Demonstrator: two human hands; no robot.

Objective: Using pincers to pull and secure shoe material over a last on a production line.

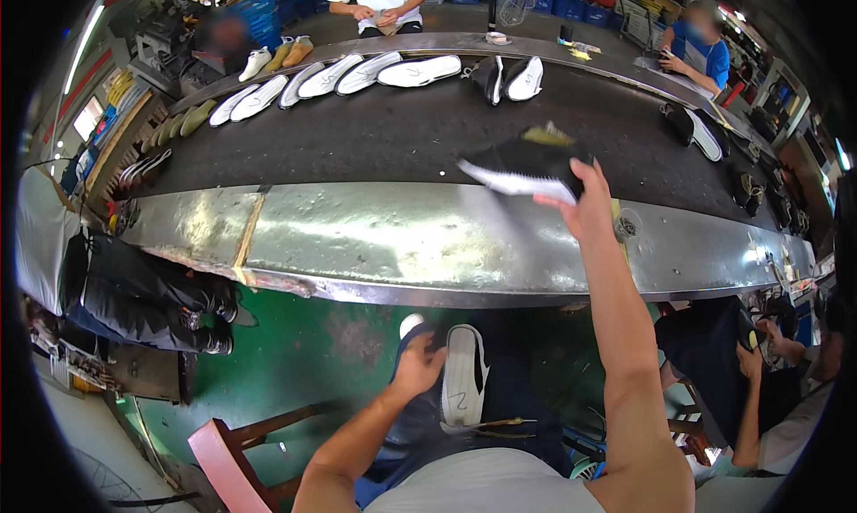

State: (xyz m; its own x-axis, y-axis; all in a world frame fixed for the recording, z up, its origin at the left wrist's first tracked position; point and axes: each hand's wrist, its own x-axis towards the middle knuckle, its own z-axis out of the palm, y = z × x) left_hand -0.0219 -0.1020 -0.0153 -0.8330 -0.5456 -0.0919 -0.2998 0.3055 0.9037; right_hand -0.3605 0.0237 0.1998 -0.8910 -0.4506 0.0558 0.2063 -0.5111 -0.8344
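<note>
My right hand (585, 191) grips a black shoe (536, 160) with a white sole by one end, holding it over the near side of the dark belt and the metal ledge. The shoe's toe points left, and a yellowish lining shows at its opening. On my lap lies another shoe (462, 379), white sole up, with a handwritten mark on it and a loose lace beside its lower end. My left hand (420, 363) is just left of that sole, thumb and fingers apart, seemingly holding nothing; its fingers are slightly blurred.
Across the dark belt (357, 142), a row of soles-up shoes (339, 75) lines the far side, with more black shoes (750, 191) at right. A metal ledge (357, 236) runs before me. A pink stool (223, 464) stands lower left. Other people work around the belt.
</note>
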